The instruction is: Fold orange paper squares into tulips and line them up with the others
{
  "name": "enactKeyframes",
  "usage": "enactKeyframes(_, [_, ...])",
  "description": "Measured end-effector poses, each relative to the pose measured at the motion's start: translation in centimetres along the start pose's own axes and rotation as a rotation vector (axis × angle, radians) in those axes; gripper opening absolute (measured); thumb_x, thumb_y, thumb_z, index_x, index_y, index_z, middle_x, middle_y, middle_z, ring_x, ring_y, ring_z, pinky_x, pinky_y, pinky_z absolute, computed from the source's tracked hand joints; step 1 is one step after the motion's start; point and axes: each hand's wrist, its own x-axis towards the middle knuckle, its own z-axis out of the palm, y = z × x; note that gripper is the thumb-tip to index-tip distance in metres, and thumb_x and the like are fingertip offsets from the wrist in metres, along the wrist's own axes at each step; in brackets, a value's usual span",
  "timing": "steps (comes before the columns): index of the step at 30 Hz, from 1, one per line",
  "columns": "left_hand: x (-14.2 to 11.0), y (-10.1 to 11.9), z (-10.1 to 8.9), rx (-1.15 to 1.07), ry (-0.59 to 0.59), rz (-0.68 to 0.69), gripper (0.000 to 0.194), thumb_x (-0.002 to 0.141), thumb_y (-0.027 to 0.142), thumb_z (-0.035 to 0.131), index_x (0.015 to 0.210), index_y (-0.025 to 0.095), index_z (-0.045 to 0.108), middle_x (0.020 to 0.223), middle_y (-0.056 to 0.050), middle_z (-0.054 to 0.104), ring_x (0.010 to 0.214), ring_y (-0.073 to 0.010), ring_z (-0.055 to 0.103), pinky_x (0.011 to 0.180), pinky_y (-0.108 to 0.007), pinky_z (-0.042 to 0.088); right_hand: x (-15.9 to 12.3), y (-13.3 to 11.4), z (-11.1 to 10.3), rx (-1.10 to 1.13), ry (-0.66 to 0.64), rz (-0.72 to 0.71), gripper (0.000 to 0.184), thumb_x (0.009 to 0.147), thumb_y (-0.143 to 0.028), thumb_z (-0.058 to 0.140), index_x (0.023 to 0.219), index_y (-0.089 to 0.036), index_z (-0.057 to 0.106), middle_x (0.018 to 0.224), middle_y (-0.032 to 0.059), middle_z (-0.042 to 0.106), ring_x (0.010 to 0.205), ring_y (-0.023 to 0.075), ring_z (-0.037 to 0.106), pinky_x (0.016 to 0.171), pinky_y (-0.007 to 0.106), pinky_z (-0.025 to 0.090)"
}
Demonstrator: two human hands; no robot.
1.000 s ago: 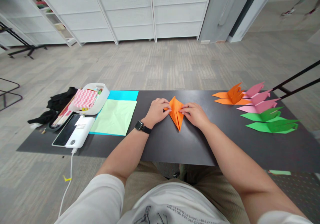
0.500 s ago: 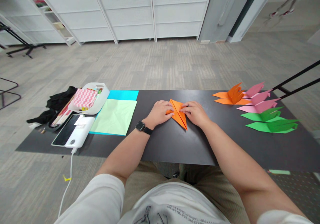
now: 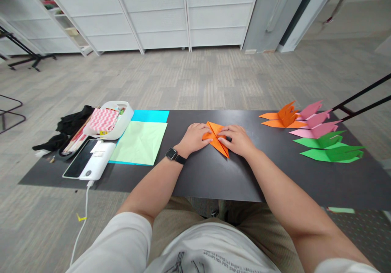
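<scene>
A folded orange origami paper (image 3: 218, 144), kite-like with a long point toward me, lies on the dark table in the middle of the head view. From the left side my left hand (image 3: 196, 136), with a watch on its wrist, pinches the paper's left flap between thumb and curled fingers. My right hand (image 3: 236, 139) grips the right edge, thumb lying on the paper and fingers bent over a flap. A little dark gap shows between its thumb and fingers. Parts of both flaps are hidden under the fingers.
Folded orange paper birds (image 3: 285, 116), pink ones (image 3: 317, 122) and green ones (image 3: 332, 153) stand at the right. Light green sheets (image 3: 139, 143) lie over blue paper (image 3: 151, 115) at the left. Beside them are a white basket (image 3: 124, 126) and a phone with a white power bank (image 3: 99, 161).
My right thumb has slid down and inward over the paper, and its right flap appears shifted under my fingers. The left hand has hardly moved.
</scene>
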Motion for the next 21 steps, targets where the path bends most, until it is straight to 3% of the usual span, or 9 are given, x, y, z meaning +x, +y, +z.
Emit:
enactKeyframes(11, [-0.05,0.49,-0.44,-0.015,-0.004,-0.025,0.024,0.096,0.043,0.072,0.116,0.031,0.077,0.139,-0.003,0.071,0.133,-0.0290,0.060,0.124,-0.052,0.038,0.11,-0.32,0.32,-0.050,-0.010,-0.031,0.024,0.094,-0.030,0.075,0.117,-0.033,0.082,0.124,0.0080,0.074,0.119,0.0329,0.064,0.108,0.056,0.045])
enactKeyframes(17, [0.05,0.05,-0.18,-0.016,0.008,-0.039,0.020,0.101,0.037,0.065,0.117,0.031,0.075,0.137,-0.002,0.072,0.132,-0.0274,0.061,0.127,-0.054,0.034,0.39,-0.47,0.42,-0.028,-0.076,-0.030,0.023,0.097,-0.028,0.071,0.116,-0.032,0.082,0.121,0.0068,0.076,0.116,0.0310,0.067,0.106,0.054,0.047])
enactKeyframes(21, [0.20,-0.18,-0.18,-0.021,-0.002,-0.045,0.026,0.099,0.038,0.068,0.124,0.031,0.072,0.143,-0.003,0.069,0.135,-0.0284,0.059,0.130,-0.057,0.030,0.40,-0.59,0.33,-0.030,-0.077,-0.025,0.023,0.098,-0.029,0.069,0.116,-0.032,0.082,0.120,0.0065,0.076,0.114,0.0304,0.068,0.105,0.054,0.048])
